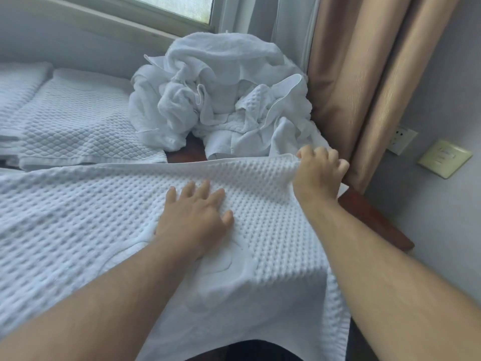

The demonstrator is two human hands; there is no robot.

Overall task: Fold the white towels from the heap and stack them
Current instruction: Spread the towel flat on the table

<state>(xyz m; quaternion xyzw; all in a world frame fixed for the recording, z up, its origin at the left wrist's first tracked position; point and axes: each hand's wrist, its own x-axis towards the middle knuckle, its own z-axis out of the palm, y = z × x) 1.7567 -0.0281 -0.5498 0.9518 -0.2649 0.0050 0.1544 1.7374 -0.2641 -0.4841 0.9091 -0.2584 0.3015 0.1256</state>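
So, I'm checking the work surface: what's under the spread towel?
A reddish-brown table shows beyond the towel at the far edge and right; the rest of it is covered. The left hand presses on top; the right hand grips a corner.

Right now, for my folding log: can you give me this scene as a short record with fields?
towel in work: waffle-weave towel spread across the wooden table, near edge hanging over
left hand: flat, pressing on the towel's middle
right hand: grips the towel's far right corner
heap: crumpled white towels behind, beside the curtain
stack: folded towels at far left
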